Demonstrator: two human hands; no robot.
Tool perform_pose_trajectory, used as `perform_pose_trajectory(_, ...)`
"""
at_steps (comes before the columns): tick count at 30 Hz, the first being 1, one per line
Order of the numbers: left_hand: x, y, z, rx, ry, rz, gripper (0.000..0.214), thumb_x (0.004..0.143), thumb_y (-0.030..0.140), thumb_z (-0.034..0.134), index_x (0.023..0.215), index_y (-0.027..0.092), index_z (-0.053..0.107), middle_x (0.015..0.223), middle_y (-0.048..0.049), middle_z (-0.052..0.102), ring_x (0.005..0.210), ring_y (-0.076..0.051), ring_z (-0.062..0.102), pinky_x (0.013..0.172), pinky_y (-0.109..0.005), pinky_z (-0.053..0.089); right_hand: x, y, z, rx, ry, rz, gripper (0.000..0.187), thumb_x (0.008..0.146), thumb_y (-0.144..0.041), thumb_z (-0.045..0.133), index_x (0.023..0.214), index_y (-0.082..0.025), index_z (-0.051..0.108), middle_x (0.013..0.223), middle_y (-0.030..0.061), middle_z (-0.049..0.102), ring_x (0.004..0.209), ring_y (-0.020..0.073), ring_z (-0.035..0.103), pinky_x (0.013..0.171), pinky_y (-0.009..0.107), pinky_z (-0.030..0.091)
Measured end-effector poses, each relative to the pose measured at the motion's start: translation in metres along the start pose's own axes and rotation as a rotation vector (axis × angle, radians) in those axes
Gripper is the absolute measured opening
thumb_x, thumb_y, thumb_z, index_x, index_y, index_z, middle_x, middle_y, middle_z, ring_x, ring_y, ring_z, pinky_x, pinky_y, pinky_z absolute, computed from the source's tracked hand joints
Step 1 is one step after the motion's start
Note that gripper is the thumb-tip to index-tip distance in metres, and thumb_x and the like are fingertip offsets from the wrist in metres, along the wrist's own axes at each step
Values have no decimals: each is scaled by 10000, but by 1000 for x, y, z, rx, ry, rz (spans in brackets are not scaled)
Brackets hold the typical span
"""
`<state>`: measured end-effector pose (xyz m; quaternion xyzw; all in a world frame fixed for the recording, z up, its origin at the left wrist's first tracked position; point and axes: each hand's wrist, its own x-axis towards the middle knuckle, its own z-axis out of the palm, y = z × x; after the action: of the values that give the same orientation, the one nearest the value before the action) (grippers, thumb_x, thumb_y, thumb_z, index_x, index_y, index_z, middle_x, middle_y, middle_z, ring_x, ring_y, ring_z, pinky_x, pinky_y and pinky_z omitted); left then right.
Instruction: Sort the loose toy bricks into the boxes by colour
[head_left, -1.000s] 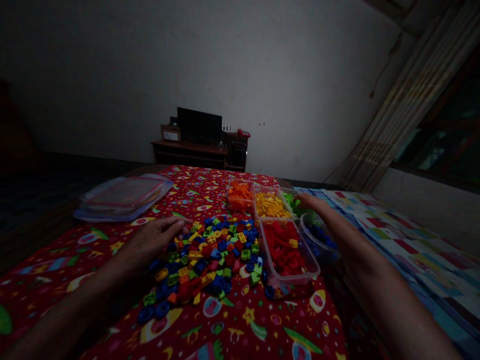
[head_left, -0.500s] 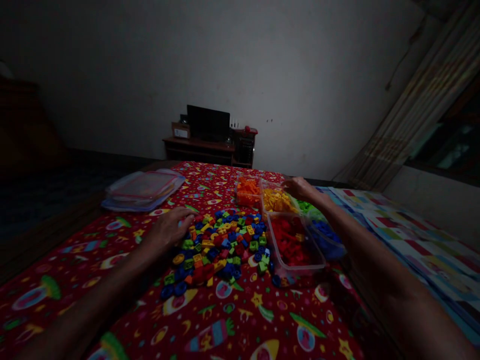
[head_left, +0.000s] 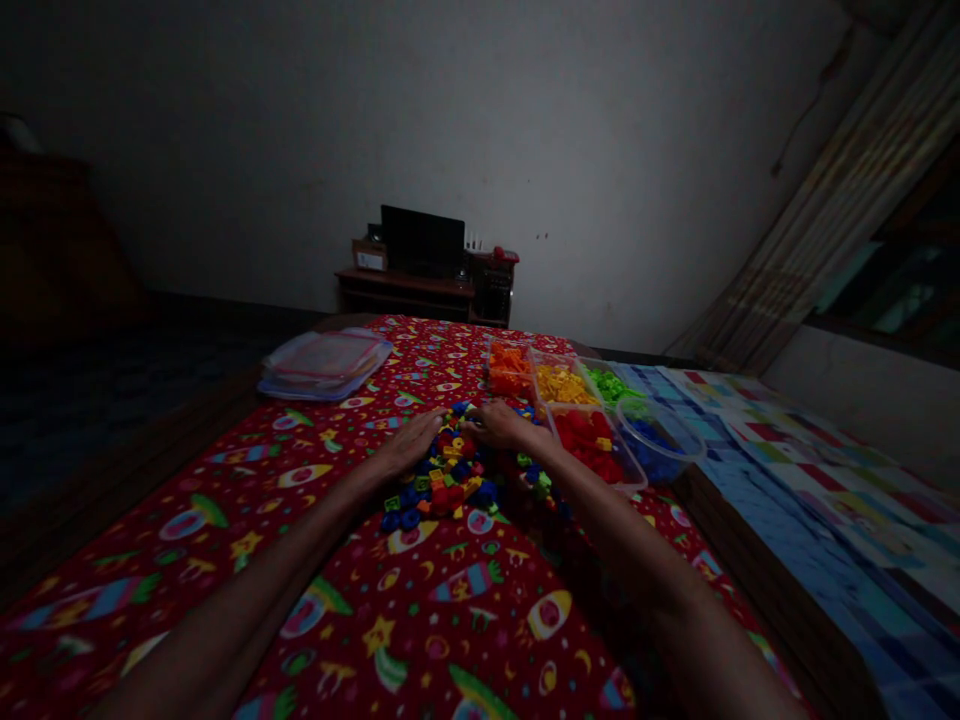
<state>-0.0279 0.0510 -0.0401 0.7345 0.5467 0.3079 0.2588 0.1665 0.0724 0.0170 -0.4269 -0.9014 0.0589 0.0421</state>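
A heap of mixed coloured bricks (head_left: 450,490) lies on the red patterned cloth (head_left: 480,610), the left hand (head_left: 412,442) laid along its left edge with fingers loosely stretched and the right hand (head_left: 504,424) bent over its far part; whether either set of fingers grips a brick I cannot tell. Just right of the heap sit red pieces (head_left: 585,435) in a clear box, orange (head_left: 510,366), yellow (head_left: 561,385) and green pieces (head_left: 609,385) beyond, and a round tub (head_left: 684,438) of blue ones beside. Stacked lids (head_left: 326,362) lie off to the left.
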Motion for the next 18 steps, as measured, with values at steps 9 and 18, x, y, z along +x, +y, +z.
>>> perform_pose_trajectory(9,3,10,-31,27,37,39,556,735,531,452,1063,146,685,1104,-98,696,1026,-266,621,881,-340,484,-57,-16,1,300,347,111,342,795,-97,498,1067,-204,677,910,42,711,810,168,634,698,229,429)
perform_pose_trajectory(18,1,27,-45,329,-192,131,359,661,249,515,944,185,726,964,-62,726,892,-234,648,788,-284,487,-68,-26,6,-71,107,81,183,837,-340,576,937,-204,648,920,82,673,838,195,603,631,245,354)
